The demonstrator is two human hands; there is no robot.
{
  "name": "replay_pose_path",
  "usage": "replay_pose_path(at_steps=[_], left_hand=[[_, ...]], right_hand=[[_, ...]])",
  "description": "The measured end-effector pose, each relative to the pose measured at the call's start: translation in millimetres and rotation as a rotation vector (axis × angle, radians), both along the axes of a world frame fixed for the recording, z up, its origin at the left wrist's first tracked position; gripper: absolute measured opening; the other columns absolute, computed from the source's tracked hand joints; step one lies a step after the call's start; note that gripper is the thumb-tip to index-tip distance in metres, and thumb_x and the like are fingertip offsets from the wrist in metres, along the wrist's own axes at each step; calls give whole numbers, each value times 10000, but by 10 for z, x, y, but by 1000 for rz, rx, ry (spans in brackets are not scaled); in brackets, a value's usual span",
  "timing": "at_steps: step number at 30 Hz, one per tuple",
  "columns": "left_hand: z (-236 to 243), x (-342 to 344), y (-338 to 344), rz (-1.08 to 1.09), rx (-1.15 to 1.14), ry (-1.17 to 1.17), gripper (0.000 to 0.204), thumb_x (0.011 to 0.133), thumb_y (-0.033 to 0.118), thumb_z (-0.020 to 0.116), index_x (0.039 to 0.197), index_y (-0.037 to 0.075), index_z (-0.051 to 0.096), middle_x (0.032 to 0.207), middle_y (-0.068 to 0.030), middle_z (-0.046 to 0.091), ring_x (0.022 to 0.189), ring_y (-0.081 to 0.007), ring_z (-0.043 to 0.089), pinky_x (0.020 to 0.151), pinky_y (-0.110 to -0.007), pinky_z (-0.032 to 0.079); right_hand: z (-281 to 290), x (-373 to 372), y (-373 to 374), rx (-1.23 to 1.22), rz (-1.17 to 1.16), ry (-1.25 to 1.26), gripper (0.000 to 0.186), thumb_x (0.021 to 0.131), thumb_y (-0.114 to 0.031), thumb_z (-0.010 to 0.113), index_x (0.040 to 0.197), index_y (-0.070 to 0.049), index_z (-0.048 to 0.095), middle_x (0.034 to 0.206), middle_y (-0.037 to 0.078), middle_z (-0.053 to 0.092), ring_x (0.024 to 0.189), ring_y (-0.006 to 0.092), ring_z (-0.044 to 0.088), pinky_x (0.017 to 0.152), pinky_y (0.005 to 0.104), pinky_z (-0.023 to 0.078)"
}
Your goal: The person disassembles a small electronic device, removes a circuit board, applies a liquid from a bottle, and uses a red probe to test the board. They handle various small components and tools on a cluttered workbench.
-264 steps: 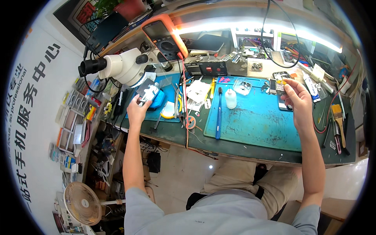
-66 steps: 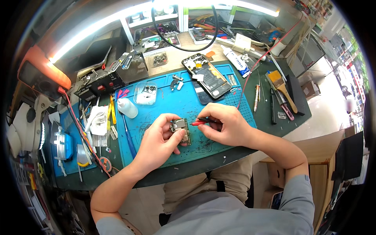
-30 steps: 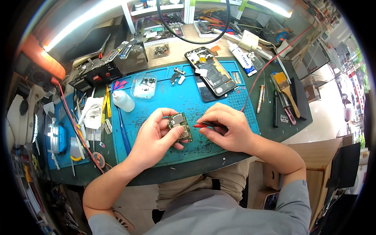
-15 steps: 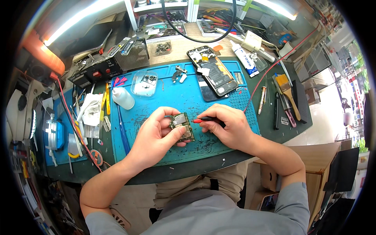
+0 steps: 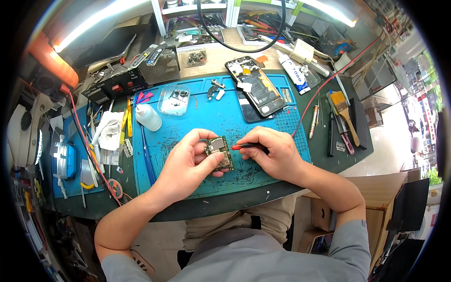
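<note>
Over the middle of the blue work mat (image 5: 188, 124), my left hand (image 5: 184, 162) grips a small green circuit board (image 5: 217, 144) with silver shields, thumb on its face and fingers behind. My right hand (image 5: 277, 149) pinches a red and black test probe pair (image 5: 244, 146). The red end points left at the board's right edge; whether it touches cannot be made out. Beyond my right hand lies an opened phone (image 5: 263, 91), its battery exposed, partly over another dark panel (image 5: 248, 109).
On the left are a white squeeze bottle (image 5: 148, 117), a clear parts box (image 5: 174, 99) and blue tweezers (image 5: 147, 157). A glue tube (image 5: 293, 73), a brush (image 5: 345, 113) and a red cable (image 5: 324, 83) lie right. A power supply (image 5: 115, 84) stands at back left.
The probes have shifted very slightly in my right hand, with the red end a touch lower. My left hand keeps its grip on the circuit board in nearly the same place.
</note>
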State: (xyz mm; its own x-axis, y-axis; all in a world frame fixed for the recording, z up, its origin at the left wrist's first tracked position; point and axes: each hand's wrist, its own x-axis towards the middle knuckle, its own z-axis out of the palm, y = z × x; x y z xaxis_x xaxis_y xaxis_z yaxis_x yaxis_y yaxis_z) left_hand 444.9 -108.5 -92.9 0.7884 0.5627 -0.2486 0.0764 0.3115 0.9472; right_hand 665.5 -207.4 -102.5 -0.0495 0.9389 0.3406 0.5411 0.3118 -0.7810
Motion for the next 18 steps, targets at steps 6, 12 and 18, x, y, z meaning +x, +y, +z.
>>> replay_pose_path(at_steps=[6, 12, 18], left_hand=[[10, 3, -2, -2, 4, 16, 312, 1021, 35, 616, 1276, -30, 447, 1070, -114, 688, 955, -160, 714, 790, -293, 631], [17, 3, -2, -9, 3, 13, 310, 1021, 33, 615, 1274, -31, 447, 1065, -112, 686, 958, -158, 711, 792, -292, 632], [5, 2, 0, -15, 28, 11, 305, 1023, 33, 613, 1271, -32, 449, 1050, -108, 683, 960, -154, 708, 796, -293, 634]], right_hand=[[7, 2, 4, 6, 7, -13, 142, 906, 15, 718, 1045, 1, 694, 878, 91, 693, 753, 171, 728, 651, 292, 586], [1, 8, 7, 10, 15, -14, 150, 903, 27, 715, 1049, 3, 693, 887, 96, 694, 758, 168, 732, 651, 287, 591], [8, 3, 7, 10, 20, -11, 158, 900, 35, 715, 1054, 2, 695, 893, 98, 697, 764, 173, 734, 658, 287, 596]])
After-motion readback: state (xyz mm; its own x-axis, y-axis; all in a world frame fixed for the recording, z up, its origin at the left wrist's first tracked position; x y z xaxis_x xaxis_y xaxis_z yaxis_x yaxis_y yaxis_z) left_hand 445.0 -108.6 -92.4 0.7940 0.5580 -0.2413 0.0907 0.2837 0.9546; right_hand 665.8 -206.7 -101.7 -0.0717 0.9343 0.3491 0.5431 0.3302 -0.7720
